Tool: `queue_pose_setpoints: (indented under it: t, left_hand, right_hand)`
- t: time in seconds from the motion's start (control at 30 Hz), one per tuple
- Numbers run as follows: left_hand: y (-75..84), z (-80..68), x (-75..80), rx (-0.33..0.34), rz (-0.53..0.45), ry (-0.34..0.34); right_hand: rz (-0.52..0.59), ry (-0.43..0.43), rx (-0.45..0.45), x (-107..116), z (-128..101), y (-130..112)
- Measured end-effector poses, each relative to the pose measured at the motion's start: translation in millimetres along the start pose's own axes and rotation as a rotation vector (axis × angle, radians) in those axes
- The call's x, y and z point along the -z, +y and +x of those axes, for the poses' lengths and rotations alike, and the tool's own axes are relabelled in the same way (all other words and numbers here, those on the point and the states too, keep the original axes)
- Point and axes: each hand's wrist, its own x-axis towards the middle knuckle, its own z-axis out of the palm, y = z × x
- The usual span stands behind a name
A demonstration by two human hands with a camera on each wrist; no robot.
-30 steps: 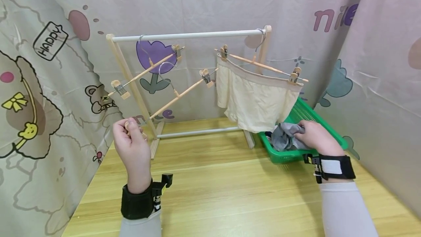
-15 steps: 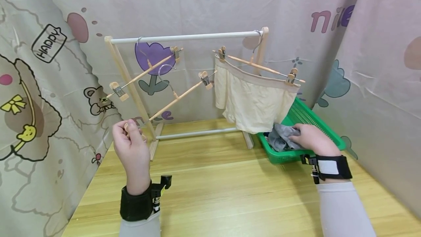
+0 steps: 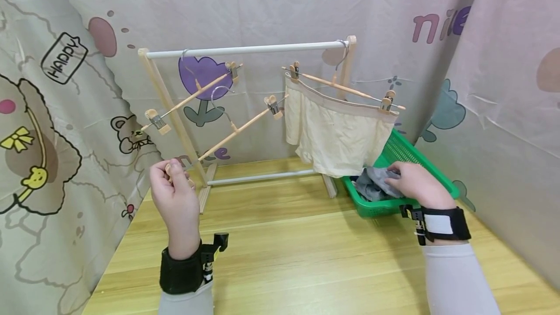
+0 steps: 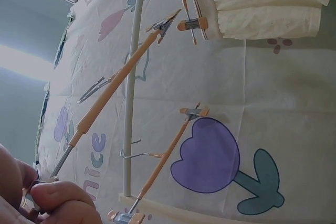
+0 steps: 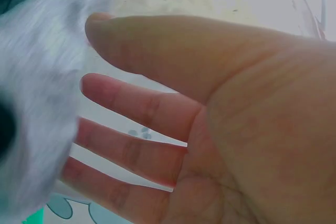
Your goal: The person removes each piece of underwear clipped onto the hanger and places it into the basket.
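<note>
My left hand [image 3: 177, 198] pinches the near end of a wooden clip hanger [image 3: 236, 130], at one of its clips. The left wrist view shows the fingers around that clip, partly hiding it, and the hanger bar slanting upward. The hanger's far clip [image 3: 273, 107] grips nothing. At the right, my right hand [image 3: 417, 183] is at a crumpled grey cloth garment [image 3: 376, 183] lying in a green basket [image 3: 372, 208]. In the right wrist view, thumb and fingers are spread apart and fairly straight, their tips beside the grey cloth.
A small wooden rack with a white rail [image 3: 249, 50] stands on the wooden table [image 3: 284, 256]. From it hang a bare clip hanger [image 3: 197, 94] at left and cream shorts [image 3: 341, 130] clipped to another at right, partly over the basket. Printed curtains surround the table.
The grey garment has sunk slightly lower into the basket and the right hand's fingers have loosened on it. The left hand and its hanger have barely moved.
</note>
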Motion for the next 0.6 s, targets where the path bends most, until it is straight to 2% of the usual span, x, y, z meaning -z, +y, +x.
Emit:
queue_pose_setpoints:
  t: [0.37, 0.47, 0.6]
  left_hand:
    - [0.3, -0.8, 0.4, 0.000, 0.032, 0.003]
    - [0.0, -0.8, 0.2, -0.004, 0.029, 0.002]
    - [0.1, -1.0, -0.2, -0.003, 0.019, 0.002]
  right_hand:
    - [0.029, 0.014, 0.008, 5, -6, -8]
    - [0.043, 0.064, 0.002, 8, -8, -11]
    - [0.049, 0.180, 0.008, 12, -12, -18]
